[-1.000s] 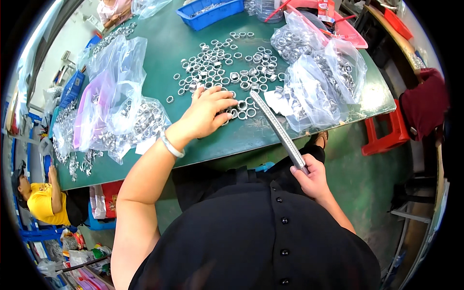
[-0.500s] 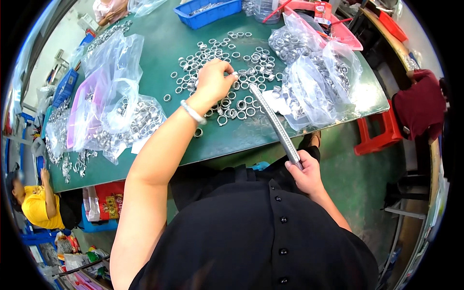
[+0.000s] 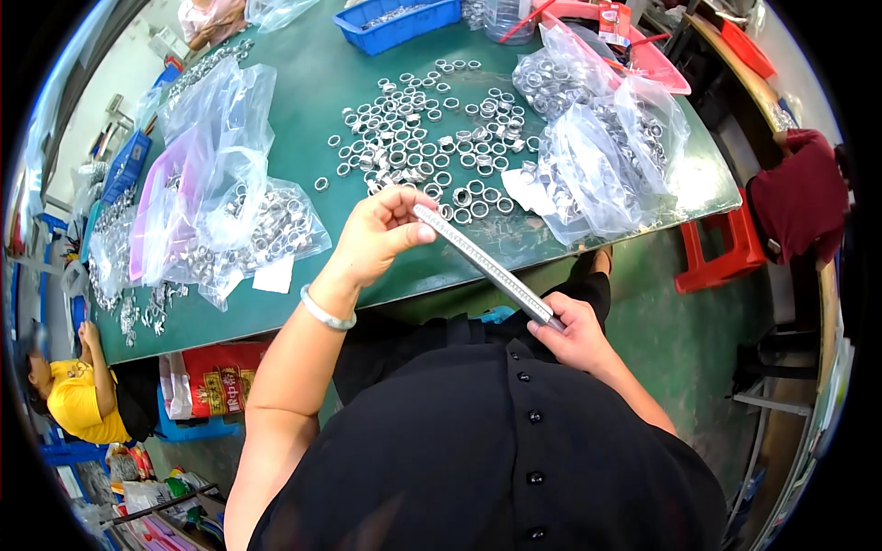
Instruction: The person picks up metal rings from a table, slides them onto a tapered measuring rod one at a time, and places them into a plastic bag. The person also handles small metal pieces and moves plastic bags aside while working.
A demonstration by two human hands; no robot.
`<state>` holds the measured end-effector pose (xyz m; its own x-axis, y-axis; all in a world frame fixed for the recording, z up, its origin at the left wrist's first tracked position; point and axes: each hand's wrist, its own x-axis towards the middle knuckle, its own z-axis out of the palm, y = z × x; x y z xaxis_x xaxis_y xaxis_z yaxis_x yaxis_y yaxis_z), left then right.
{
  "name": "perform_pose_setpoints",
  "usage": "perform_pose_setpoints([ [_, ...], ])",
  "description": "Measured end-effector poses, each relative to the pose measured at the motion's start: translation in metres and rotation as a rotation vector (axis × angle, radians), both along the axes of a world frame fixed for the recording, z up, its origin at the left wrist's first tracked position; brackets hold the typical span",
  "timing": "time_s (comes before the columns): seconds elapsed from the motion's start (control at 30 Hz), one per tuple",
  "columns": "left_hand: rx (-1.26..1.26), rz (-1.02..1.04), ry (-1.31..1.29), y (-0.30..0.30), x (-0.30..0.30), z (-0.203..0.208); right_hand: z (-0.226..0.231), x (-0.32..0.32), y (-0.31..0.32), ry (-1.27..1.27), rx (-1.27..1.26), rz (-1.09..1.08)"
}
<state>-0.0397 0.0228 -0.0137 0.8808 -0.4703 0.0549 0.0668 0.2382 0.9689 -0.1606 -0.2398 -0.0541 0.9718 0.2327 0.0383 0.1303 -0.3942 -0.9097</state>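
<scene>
Below the green table's edge, a red bag shows yellow lettering. A slim grey stick, finely marked along its face, slants across that edge, the right hand's grip clamped around its lower end. The left hand's fingers curl at its tip; whether they pinch it I cannot tell.

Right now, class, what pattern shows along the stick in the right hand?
The stick has a pale, finely marked strip beside a dark one; head view.

A red stool stands on the green floor.
</scene>
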Motion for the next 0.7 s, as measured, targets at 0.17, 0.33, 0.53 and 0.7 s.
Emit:
perform_pose_setpoints([
  [0.17, -0.22, 0.065, 0.018, 0.007, -0.014, -0.01, 0.008, -0.001, 0.003, 0.027, 0.022, 0.052],
  [0.33, -0.289, 0.123, 0.001, 0.003, -0.026, -0.01, 0.007, -0.003, 0.003, 0.034, 0.003, 0.074],
  [0.53, -0.367, 0.157, 0.05, -0.016, -0.052, -0.013, 0.008, -0.003, 0.009, 0.071, 0.004, 0.073],
  [0.7, -0.247, 0.078, 0.191, -0.03, -0.072, -0.021, 0.011, 0.005, 0.025, -0.065, 0.029, 0.126],
])
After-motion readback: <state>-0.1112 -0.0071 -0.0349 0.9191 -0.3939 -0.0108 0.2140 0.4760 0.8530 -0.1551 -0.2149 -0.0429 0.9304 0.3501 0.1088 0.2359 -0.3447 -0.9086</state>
